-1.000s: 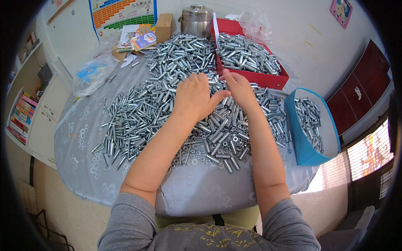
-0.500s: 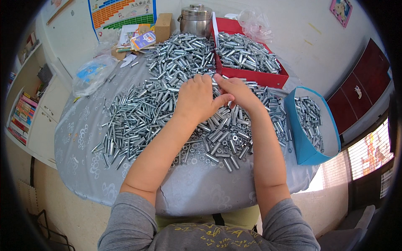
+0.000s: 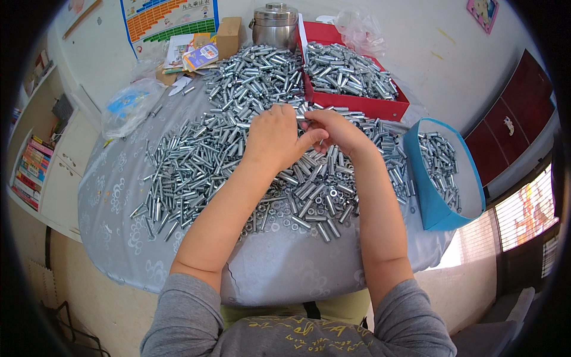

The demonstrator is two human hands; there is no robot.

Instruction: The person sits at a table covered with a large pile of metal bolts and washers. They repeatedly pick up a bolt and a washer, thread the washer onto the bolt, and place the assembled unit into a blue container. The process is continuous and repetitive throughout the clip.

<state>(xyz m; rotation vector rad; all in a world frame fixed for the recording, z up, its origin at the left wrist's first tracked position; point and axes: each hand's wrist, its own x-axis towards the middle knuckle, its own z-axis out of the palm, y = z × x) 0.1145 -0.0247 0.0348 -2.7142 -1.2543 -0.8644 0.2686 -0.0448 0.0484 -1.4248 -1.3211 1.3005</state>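
The rounded grey tablecloth (image 3: 256,268) bears a pale ringed pattern; cylindrical metal fasteners (image 3: 196,160) are silver, the rectangular box (image 3: 357,106) red.

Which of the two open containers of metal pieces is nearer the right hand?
The red box: it sits just beyond the right hand, while the blue bin stands farther off, toward the table's right side.

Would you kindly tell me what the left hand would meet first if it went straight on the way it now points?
The left hand would probably meet the heap of metal pieces just beyond its knuckles, left of the red box; the hand's height above them is unclear.
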